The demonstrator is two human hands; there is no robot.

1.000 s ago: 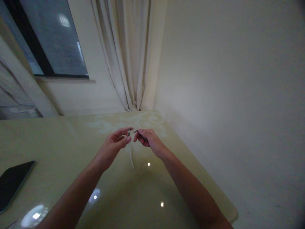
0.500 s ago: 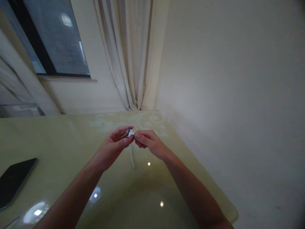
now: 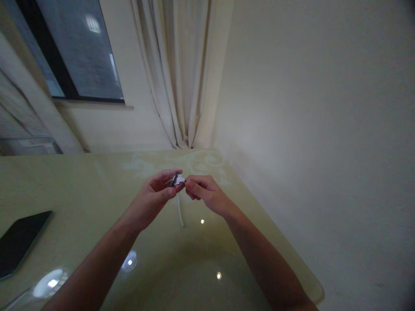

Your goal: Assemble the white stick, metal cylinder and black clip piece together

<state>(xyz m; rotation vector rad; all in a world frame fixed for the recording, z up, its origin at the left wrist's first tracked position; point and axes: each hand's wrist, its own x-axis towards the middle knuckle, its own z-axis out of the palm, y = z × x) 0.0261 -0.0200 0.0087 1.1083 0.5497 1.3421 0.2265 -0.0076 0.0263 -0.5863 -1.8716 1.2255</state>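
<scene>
Near the middle of the head view, a small silver and black metal piece [image 3: 178, 179] is held above the table. My left hand [image 3: 158, 190] is closed on its left side, fingers behind and thumb in front. My right hand [image 3: 203, 188] pinches its right end, with the fingertips close to those of the left. The piece is too small to make out in detail. Below the hands, a thin white strip [image 3: 180, 211] points toward me; its far end is hidden behind the left hand.
A glossy greenish table [image 3: 168, 263] lies under both arms. On its left is a dark flat tablet-like object [image 3: 21, 239]. A thin object [image 3: 16, 299] shows at the lower left corner. Curtains [image 3: 181, 73], a window and a wall [image 3: 308, 129] stand beyond the table.
The hands have moved very slightly apart, and a little more of the metal piece shows between them. The view has shifted slightly.
</scene>
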